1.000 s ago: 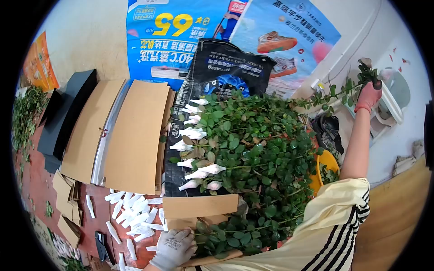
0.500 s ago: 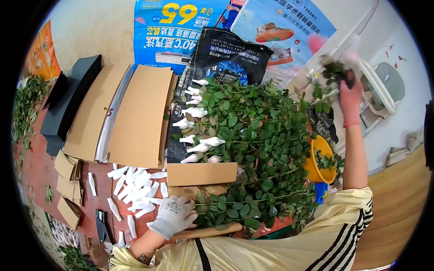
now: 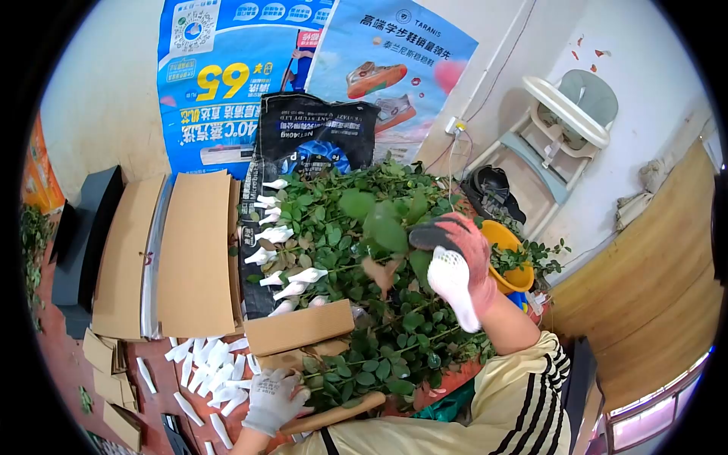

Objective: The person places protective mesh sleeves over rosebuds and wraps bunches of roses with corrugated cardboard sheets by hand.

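My right hand [image 3: 460, 254], in a pink glove with a dark palm, is raised over the foliage and closed on a leafy rose stem. The stem's head, in a white mesh sleeve [image 3: 453, 287], hangs below the fingers; its leaves [image 3: 383, 227] reach left, slightly blurred. My left hand [image 3: 274, 402], in a white glove, rests at the table's near side with fingers loosely apart, beside a brown wooden bar [image 3: 337, 413] and a cardboard strip [image 3: 299, 327]. Several roses with white-sleeved heads [image 3: 292, 290] lie in a leafy pile [image 3: 394, 296], heads to the left.
Loose white mesh sleeves [image 3: 216, 375] lie scattered on the red table, near a black stapler [image 3: 176, 434]. Cardboard sheets [image 3: 196, 254] lean at the left, with small card pieces [image 3: 114, 383] below. A yellow bucket [image 3: 506, 246] and a high chair [image 3: 561, 129] stand at the right.
My right hand has come down and left from the far right, bringing the rose over the pile. My left hand stays by the wooden bar. The camera view has turned right.
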Action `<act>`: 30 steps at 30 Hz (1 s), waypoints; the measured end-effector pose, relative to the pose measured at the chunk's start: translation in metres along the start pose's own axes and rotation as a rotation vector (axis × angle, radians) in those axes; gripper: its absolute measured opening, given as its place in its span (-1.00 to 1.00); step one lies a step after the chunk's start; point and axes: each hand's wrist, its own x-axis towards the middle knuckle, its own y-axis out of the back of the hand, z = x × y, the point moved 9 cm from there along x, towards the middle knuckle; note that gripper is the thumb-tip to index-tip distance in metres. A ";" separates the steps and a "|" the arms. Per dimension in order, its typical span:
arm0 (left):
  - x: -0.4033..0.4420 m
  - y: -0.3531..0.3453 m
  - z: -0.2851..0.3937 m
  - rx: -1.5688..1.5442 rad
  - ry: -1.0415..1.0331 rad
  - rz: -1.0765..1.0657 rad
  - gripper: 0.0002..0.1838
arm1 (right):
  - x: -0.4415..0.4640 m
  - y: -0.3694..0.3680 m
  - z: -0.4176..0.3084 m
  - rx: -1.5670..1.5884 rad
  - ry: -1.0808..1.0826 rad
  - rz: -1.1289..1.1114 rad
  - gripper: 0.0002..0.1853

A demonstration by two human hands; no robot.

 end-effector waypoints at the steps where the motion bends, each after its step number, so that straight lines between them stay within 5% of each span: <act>1: -0.001 0.001 0.001 -0.004 -0.008 0.031 -0.61 | 0.003 0.000 -0.004 0.061 0.030 -0.009 -0.55; 9: -0.005 0.000 0.000 -0.020 -0.008 0.055 -0.62 | -0.021 0.000 0.006 0.142 0.015 0.175 -0.51; 11: -0.005 -0.001 0.000 -0.031 -0.003 0.046 -0.60 | -0.014 -0.013 0.010 0.127 -0.028 -0.069 -0.50; 14: -0.004 -0.001 0.002 0.009 0.001 0.013 -0.57 | -0.008 -0.010 0.012 0.083 -0.052 -0.073 -0.50; 20: -0.017 0.013 0.018 0.101 -0.031 0.113 -0.56 | -0.022 0.139 0.095 -0.469 -0.305 0.470 -0.57; 23: -0.019 0.009 0.010 0.083 0.040 0.060 -0.53 | 0.010 0.179 0.072 -0.344 -0.206 0.582 -0.67; 26: -0.021 0.003 0.005 0.147 0.091 -0.035 -0.45 | 0.045 0.145 0.014 -0.108 -0.079 0.532 -0.78; 29: -0.022 -0.002 0.001 0.131 0.094 -0.048 -0.46 | 0.031 0.014 -0.062 -0.444 0.423 -0.364 -0.64; 30: -0.023 0.000 0.002 0.153 0.075 -0.023 -0.48 | 0.002 -0.021 -0.085 -0.287 0.541 -0.443 -0.58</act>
